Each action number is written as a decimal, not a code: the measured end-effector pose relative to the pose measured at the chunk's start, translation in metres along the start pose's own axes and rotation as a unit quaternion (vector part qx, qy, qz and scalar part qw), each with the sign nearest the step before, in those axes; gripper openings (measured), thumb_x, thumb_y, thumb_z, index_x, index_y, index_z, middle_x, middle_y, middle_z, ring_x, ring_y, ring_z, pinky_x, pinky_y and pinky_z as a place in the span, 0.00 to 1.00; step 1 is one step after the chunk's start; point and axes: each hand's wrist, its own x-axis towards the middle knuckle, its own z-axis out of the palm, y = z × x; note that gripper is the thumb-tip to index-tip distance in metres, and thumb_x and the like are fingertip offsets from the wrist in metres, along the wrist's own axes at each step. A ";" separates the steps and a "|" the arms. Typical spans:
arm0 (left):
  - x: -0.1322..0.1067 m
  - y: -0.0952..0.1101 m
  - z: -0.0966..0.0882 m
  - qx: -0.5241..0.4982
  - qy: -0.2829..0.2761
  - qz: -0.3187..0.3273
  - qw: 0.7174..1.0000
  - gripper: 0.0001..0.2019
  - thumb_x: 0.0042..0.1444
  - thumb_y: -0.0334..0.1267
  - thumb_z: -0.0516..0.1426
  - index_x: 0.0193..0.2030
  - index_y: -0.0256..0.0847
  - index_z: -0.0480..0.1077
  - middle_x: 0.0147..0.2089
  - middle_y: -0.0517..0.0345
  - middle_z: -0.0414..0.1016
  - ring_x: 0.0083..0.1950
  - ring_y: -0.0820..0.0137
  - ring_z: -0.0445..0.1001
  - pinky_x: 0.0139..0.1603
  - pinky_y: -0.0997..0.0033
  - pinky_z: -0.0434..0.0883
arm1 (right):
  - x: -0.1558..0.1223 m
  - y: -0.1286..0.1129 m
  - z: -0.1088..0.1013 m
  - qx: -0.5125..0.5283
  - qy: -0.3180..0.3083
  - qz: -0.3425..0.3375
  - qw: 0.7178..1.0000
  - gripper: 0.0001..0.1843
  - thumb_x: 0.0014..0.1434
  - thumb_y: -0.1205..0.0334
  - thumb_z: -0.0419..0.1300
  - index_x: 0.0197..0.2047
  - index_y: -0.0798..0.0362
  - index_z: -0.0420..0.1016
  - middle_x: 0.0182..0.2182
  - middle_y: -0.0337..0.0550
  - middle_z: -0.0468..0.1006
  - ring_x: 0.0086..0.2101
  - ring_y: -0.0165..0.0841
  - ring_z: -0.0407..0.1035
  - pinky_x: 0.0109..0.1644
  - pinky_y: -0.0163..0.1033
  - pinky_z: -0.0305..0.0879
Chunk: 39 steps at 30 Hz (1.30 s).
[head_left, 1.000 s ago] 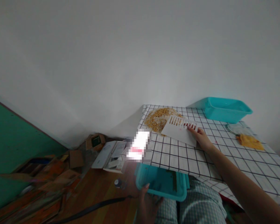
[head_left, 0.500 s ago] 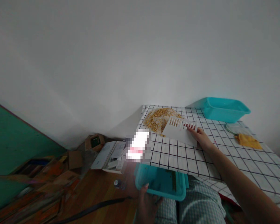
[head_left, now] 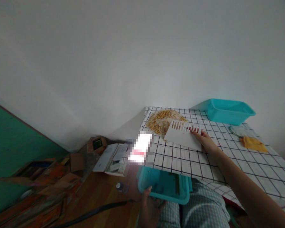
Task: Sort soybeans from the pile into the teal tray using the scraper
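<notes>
White slotted plate (head_left: 181, 137), grasped by right fingers (head_left: 196, 132), shifted slightly toward counter's (head_left: 166, 156) near edge; teal tray (head_left: 165, 198), left fingers (head_left: 146, 191) gripping, unmoved.

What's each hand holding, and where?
The right hand holds a white slotted board near its right end; the left hand holds a teal tray by its near rim, toward the left.

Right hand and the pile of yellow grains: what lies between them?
The white slotted board lies between them in the head view: the right hand grips its right end, and its left part overlaps the edge of the yellow grains.
</notes>
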 end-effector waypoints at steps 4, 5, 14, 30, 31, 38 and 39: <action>-0.002 0.000 0.002 0.004 0.003 0.002 1.000 0.15 0.47 0.39 0.59 0.43 0.47 0.66 0.42 0.54 0.79 0.44 0.54 0.76 0.41 0.52 0.72 | -0.001 0.000 -0.002 0.001 -0.008 0.001 1.000 0.13 0.53 0.54 0.62 0.40 0.49 0.76 0.36 0.43 0.81 0.33 0.39 0.76 0.35 0.40 0.74; -0.002 0.000 0.002 0.003 0.009 0.001 1.000 0.15 0.46 0.39 0.59 0.43 0.47 0.66 0.42 0.55 0.79 0.43 0.55 0.76 0.40 0.53 0.72 | 0.000 0.001 -0.003 0.000 -0.005 0.000 1.000 0.13 0.53 0.53 0.62 0.41 0.49 0.76 0.36 0.43 0.81 0.33 0.39 0.76 0.35 0.39 0.74; -0.012 0.002 0.012 0.004 0.021 0.007 1.000 0.13 0.46 0.39 0.58 0.40 0.45 0.67 0.39 0.54 0.79 0.40 0.56 0.77 0.39 0.54 0.72 | 0.010 0.009 -0.017 0.000 0.063 -0.022 0.998 0.15 0.50 0.51 0.64 0.40 0.49 0.76 0.37 0.43 0.81 0.35 0.39 0.76 0.36 0.40 0.73; -0.006 0.000 0.008 0.006 0.022 0.005 1.000 0.14 0.47 0.40 0.58 0.42 0.48 0.66 0.43 0.55 0.78 0.44 0.55 0.75 0.40 0.55 0.72 | 0.003 0.005 -0.013 -0.004 0.009 -0.001 1.000 0.15 0.52 0.53 0.62 0.43 0.49 0.75 0.36 0.43 0.81 0.33 0.38 0.76 0.34 0.40 0.73; -0.007 0.000 0.009 0.003 0.023 0.006 1.000 0.13 0.47 0.40 0.58 0.42 0.48 0.66 0.43 0.55 0.78 0.44 0.55 0.76 0.40 0.55 0.72 | 0.003 0.005 -0.013 -0.004 0.008 -0.003 1.000 0.15 0.52 0.54 0.63 0.43 0.49 0.75 0.36 0.43 0.81 0.33 0.38 0.76 0.34 0.40 0.73; -0.006 0.001 0.010 0.004 0.026 -0.002 1.000 0.13 0.46 0.41 0.58 0.41 0.48 0.66 0.41 0.55 0.78 0.42 0.55 0.76 0.38 0.54 0.72 | 0.001 0.004 -0.012 -0.003 -0.001 0.019 1.000 0.14 0.52 0.53 0.63 0.41 0.50 0.75 0.34 0.43 0.81 0.30 0.39 0.76 0.32 0.40 0.73; -0.006 0.001 0.010 0.003 0.023 -0.003 1.000 0.14 0.46 0.40 0.58 0.42 0.48 0.66 0.42 0.55 0.78 0.42 0.55 0.76 0.39 0.54 0.72 | 0.000 0.004 -0.011 -0.004 -0.008 0.021 1.000 0.15 0.52 0.53 0.63 0.41 0.50 0.75 0.34 0.44 0.81 0.31 0.39 0.76 0.33 0.40 0.73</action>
